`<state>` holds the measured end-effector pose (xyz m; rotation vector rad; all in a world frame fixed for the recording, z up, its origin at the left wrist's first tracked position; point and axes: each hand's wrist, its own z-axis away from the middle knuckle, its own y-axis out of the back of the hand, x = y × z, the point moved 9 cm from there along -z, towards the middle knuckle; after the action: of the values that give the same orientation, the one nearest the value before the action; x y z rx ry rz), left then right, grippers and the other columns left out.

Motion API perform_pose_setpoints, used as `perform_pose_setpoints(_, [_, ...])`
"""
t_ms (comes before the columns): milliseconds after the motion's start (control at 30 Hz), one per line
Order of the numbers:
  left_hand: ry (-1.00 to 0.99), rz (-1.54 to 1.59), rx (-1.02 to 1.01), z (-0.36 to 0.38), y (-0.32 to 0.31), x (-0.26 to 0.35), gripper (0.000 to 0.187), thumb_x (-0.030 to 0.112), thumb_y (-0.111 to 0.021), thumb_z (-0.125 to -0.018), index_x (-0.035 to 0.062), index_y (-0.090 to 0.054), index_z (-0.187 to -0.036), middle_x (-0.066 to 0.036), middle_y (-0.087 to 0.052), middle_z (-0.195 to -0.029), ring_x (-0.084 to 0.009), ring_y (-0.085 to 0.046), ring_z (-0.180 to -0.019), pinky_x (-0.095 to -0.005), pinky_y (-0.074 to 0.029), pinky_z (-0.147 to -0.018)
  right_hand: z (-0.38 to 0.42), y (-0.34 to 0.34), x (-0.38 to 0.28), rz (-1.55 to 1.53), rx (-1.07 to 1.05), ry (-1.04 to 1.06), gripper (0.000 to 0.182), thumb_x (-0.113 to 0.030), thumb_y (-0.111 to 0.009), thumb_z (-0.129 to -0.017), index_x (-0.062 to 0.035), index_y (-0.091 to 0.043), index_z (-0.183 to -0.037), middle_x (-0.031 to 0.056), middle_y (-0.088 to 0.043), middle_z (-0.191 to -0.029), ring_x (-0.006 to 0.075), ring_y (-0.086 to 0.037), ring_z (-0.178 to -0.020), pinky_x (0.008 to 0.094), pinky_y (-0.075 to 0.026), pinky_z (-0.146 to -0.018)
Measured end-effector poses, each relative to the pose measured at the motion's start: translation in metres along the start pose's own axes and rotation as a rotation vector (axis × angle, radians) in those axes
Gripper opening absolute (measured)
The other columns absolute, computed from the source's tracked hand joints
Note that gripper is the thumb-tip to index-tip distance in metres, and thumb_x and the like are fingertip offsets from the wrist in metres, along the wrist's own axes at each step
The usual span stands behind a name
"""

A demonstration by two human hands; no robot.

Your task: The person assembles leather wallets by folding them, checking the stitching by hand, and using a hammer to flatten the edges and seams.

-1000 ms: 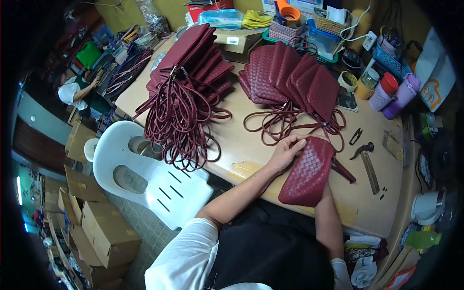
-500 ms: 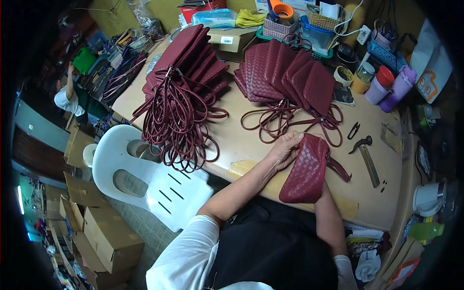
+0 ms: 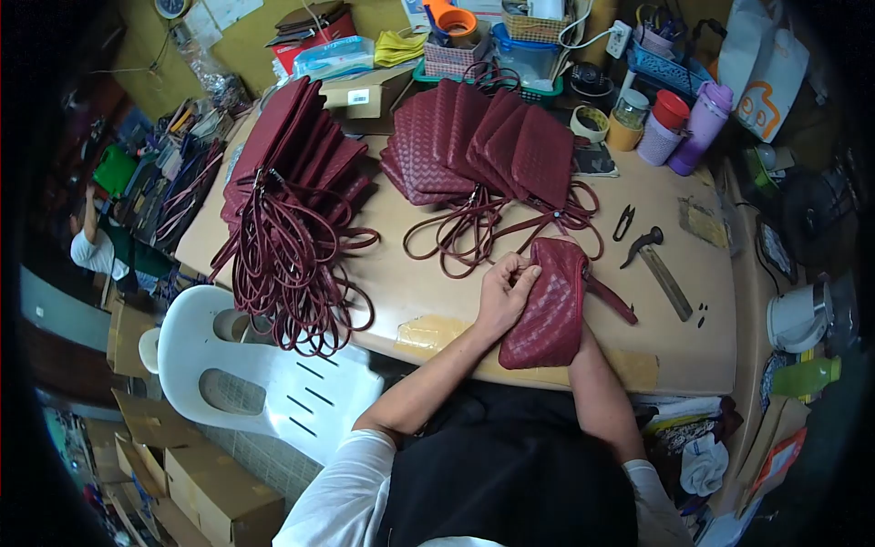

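A dark red woven-pattern pouch [image 3: 544,314] is held up above the front edge of the table, with a short strap [image 3: 611,299] sticking out at its right. My left hand [image 3: 507,294] is closed on its upper left edge, the thumb lying on the front face. My right forearm [image 3: 603,387] runs up to the pouch's lower right. The right hand itself is hidden behind or inside the pouch, so its fingers do not show. Beyond the pouch lies a fanned row of similar pouches [image 3: 437,137], their looped straps [image 3: 465,232] towards me.
A taller pile of red pouches [image 3: 283,137] stands left, its straps [image 3: 296,273] hanging over the table edge. To the right lie a hammer [image 3: 663,278] and small thread snips [image 3: 623,222]. A white plastic chair [image 3: 246,365] is at left. A person [image 3: 96,246] is in the background.
The view has shifted, so the table scene sits further left. My left hand has slid from the pouch's top corner slightly down its left edge. The pouch stays held in nearly the same pose.
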<state>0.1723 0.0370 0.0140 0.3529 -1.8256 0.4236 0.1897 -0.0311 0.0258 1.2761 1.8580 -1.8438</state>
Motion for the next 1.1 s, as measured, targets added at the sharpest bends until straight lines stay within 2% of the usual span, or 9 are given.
perform_pose_setpoints(200, [0.081, 0.154, -0.112, 0.003, -0.006, -0.010, 0.009, 0.009, -0.061, -0.092, 0.0030, -0.055, -0.093, 0.005, -0.049, -0.076, -0.0041, -0.042, -0.070, -0.0192, -0.035, -0.065, 0.006, 0.002, -0.015, -0.021, -0.002, 0.040, 0.040, -0.027, -0.046, -0.098, -0.0050, -0.045, -0.132, 0.0101, -0.056, -0.122, 0.0194, -0.056, -0.109, 0.0319, -0.046, -0.095])
perform_pose_setpoints(367, [0.195, 0.652, -0.323, 0.014, -0.011, 0.022, 0.064, 0.004, -0.058, -0.082, 0.0115, -0.037, -0.142, -0.015, -0.049, -0.124, -0.0243, -0.054, -0.108, -0.0360, -0.043, -0.093, 0.009, -0.001, -0.024, -0.047, -0.015, 0.055, 0.039, -0.028, -0.046, -0.099, -0.0050, -0.046, -0.131, 0.0100, -0.056, -0.122, 0.0196, -0.056, -0.109, 0.0322, -0.046, -0.095])
perform_pose_setpoints(400, [0.195, 0.651, -0.329, 0.015, -0.008, 0.027, 0.064, 0.004, -0.058, -0.082, 0.0115, -0.037, -0.142, -0.015, -0.049, -0.124, -0.0243, -0.054, -0.108, -0.0360, -0.043, -0.093, 0.023, -0.010, -0.037, -0.564, -0.332, 0.177, 0.060, -0.045, -0.043, -0.095, -0.0051, -0.038, -0.140, 0.0173, -0.050, -0.134, 0.0280, -0.054, -0.117, 0.0385, -0.043, -0.101])
perform_pose_setpoints(467, [-0.491, -0.521, -0.379, 0.029, -0.013, 0.073, 0.071, 0.006, -0.066, -0.073, 0.0170, -0.044, -0.140, -0.021, -0.034, -0.144, -0.0393, -0.039, -0.131, -0.0511, -0.029, -0.110, 0.033, 0.036, -0.028, -0.575, -0.133, 0.233, 0.062, -0.046, -0.044, -0.095, -0.0054, -0.037, -0.141, 0.0178, -0.049, -0.134, 0.0285, -0.054, -0.116, 0.0394, -0.044, -0.100])
perform_pose_setpoints(600, [-0.790, -0.746, -0.544, 0.048, -0.036, 0.123, 0.052, 0.015, -0.073, -0.065, 0.0107, -0.064, -0.116, -0.021, -0.047, -0.136, -0.0375, -0.044, -0.128, -0.0491, -0.031, -0.109, 0.038, 0.010, -0.019, -0.555, 0.195, 0.150, 0.056, -0.043, -0.045, -0.096, -0.0049, -0.044, -0.136, 0.0175, -0.053, -0.131, 0.0270, -0.053, -0.119, 0.0410, -0.046, -0.096])
perform_pose_setpoints(733, [-0.657, -0.572, -0.278, 0.036, 0.018, 0.156, 0.040, 0.013, -0.071, -0.077, 0.0008, -0.061, -0.113, -0.019, -0.059, -0.117, -0.0279, -0.062, -0.103, -0.0333, -0.048, -0.092, 0.026, -0.006, 0.017, 0.684, -0.173, -0.909, 0.040, -0.035, -0.057, -0.092, 0.0006, -0.063, -0.108, 0.0165, -0.069, -0.093, 0.0241, -0.070, -0.082, 0.0300, -0.055, -0.060])
perform_pose_setpoints(867, [-0.192, -0.285, -0.040, -0.012, 0.050, 0.182, 0.053, 0.010, -0.058, -0.093, -0.0005, -0.036, -0.141, -0.013, -0.059, -0.117, -0.0173, -0.059, -0.102, -0.0293, -0.048, -0.089, 0.047, -0.004, 0.012, 0.426, -0.557, -0.591, 0.041, -0.032, -0.073, -0.080, 0.0028, -0.063, -0.100, 0.0163, -0.069, -0.082, 0.0214, -0.068, -0.062, 0.0264, -0.051, -0.045])
perform_pose_setpoints(1033, [0.100, -0.035, -0.231, -0.003, 0.031, 0.025, 0.046, 0.008, -0.054, -0.096, -0.0007, -0.041, -0.139, -0.010, -0.056, -0.126, -0.0138, -0.055, -0.109, -0.0270, -0.042, -0.096, 0.010, 0.016, -0.057, 0.768, 0.002, 0.114, 0.066, -0.023, -0.079, -0.075, 0.0021, -0.050, -0.128, 0.0111, -0.060, -0.117, 0.0197, -0.059, -0.107, 0.0317, -0.048, -0.091])
perform_pose_setpoints(1100, [0.121, -0.089, -0.147, 0.004, 0.031, 0.012, 0.042, 0.009, -0.054, -0.096, -0.0012, -0.045, -0.136, -0.010, -0.057, -0.125, -0.0135, -0.054, -0.110, -0.0267, -0.041, -0.096, 0.012, 0.020, -0.049, 0.786, 0.027, -0.025, 0.068, -0.015, -0.078, -0.076, 0.0012, -0.046, -0.133, 0.0069, -0.054, -0.124, 0.0151, -0.048, -0.118, 0.0292, -0.037, -0.103])
